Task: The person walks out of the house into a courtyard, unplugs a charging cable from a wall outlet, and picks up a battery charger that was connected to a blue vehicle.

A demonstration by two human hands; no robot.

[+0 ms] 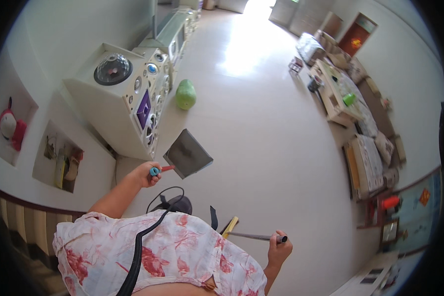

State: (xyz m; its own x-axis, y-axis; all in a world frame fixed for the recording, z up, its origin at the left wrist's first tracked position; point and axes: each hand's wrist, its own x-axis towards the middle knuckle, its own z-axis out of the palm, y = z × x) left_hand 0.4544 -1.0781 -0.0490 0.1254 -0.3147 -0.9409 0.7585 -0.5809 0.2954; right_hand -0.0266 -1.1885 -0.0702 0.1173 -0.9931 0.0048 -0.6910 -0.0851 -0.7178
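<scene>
My left hand [148,174] is shut around the handle [166,168] of a long-handled dustpan, red with a blue end. Beyond it, the dark grey dustpan [188,152] is low over the floor; I cannot tell whether it touches. Out to my right side, my right hand [280,248] grips a grey broom stick [253,236] near its top end. The stick slants in towards my body, down to a yellow broom head [231,226], which my patterned shirt [185,251] partly hides.
A white speaker cabinet [103,100] with a domed light stands at left, with a green melon [186,94] by it on the floor [259,148]. Stairs [26,225] descend at lower left. A low table [331,96] and sofa [377,107] line the right side. A black cable [137,251] hangs before me.
</scene>
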